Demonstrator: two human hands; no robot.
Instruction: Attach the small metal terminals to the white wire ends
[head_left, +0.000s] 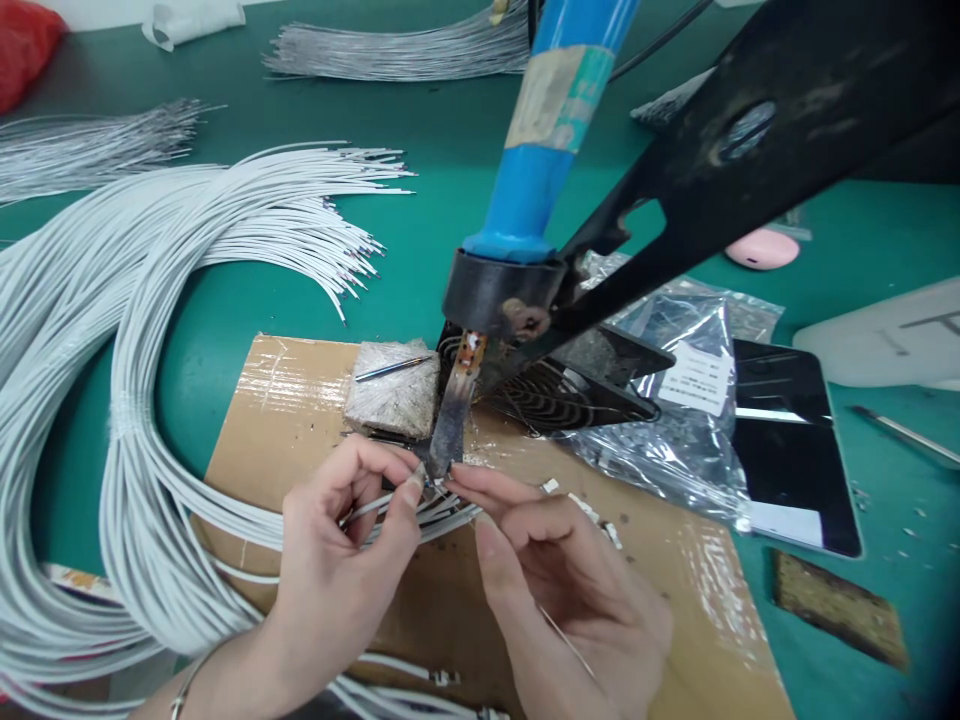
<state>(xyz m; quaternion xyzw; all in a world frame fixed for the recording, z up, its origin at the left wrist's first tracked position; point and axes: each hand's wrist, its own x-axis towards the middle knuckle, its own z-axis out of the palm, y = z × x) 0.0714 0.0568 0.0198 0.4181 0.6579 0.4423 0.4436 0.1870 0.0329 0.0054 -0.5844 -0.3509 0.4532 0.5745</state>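
My left hand (349, 555) pinches the end of a white cable (371, 510) between thumb and forefinger, just under the soldering iron's tip. My right hand (570, 590) is closed beside it, with its fingertips close to the same tip. A thin metal wire (562, 637), resembling solder wire, runs through the right palm. The soldering iron (517, 190) has a blue handle and points down, clamped in a black metal stand (675, 190). Its flat, darkened tip (450, 425) meets the work between my fingers. The joint itself is too small and partly covered to make out.
Thick bundles of white cables (135, 400) lie on the left. Cardboard (660, 620) covers the mat beneath my hands. A worn block (394, 395) bearing a thin rod stands behind. Small white connectors (581, 505), a plastic bag (675, 330) and a black phone-like slab (795, 430) lie right.
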